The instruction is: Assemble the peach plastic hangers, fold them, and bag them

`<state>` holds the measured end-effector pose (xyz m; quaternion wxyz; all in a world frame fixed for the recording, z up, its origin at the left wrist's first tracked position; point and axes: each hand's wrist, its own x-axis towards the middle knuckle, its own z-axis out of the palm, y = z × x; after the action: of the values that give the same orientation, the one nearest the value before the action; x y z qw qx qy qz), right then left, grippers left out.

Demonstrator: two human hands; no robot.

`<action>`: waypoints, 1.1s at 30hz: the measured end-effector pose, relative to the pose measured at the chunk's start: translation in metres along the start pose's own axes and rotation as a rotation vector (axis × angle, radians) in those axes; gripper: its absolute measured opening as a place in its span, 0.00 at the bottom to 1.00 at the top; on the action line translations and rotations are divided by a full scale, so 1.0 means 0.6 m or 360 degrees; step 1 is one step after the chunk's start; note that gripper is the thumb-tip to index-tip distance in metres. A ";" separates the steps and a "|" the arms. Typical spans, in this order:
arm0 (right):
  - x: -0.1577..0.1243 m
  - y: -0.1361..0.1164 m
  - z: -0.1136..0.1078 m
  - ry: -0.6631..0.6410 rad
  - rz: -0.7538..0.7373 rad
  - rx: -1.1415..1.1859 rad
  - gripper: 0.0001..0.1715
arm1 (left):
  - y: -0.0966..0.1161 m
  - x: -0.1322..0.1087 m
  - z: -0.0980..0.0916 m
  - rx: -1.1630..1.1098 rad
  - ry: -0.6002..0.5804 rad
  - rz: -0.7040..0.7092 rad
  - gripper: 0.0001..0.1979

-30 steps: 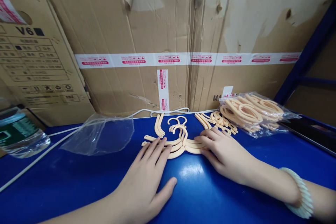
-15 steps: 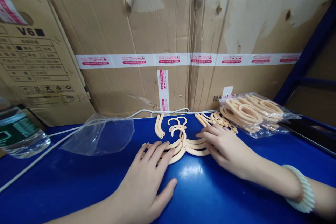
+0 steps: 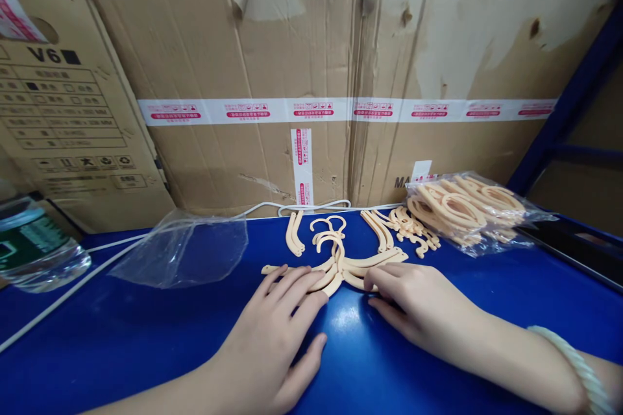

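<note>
- Table (image 3: 360,363): blue; carton (image 3: 253,65) stands along its far edge.
- Left side: bottle (image 3: 36,243), white cable (image 3: 63,301) and clear bag (image 3: 195,253), the bag partly over the cable.
- Right side: filled bag (image 3: 467,207), with a black device (image 3: 584,249) beside it.
- Behind the hangers (image 3: 339,269): left strips (image 3: 294,233), right strips (image 3: 378,230) and a pile of hooks (image 3: 409,227), between the hangers and the carton.
- Hanger position: overlapping on the table, between the two hands.
- Left hand (image 3: 272,331): fingers slightly spread, laid over the hangers' left arms, partly covering them; thumb apart, near the table.
- Right hand (image 3: 423,298): fingers bent at the front hanger's right arm, thumb below its near edge; whether they pinch it cannot be told.
- Hanger orientation: long axis left to right; hook ends point away from the person.
</note>
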<state>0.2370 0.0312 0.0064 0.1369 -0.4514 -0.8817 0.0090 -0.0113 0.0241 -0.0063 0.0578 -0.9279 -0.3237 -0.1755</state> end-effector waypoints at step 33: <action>-0.004 -0.003 0.030 0.0235 -0.0382 -0.0347 0.14 | 0.011 0.010 -0.003 -0.0192 0.0426 0.0316 0.09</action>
<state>0.2324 0.0304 -0.0114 0.1517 -0.3546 -0.9125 -0.1362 -0.0031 0.0221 -0.0023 0.0617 -0.9254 -0.2088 -0.3100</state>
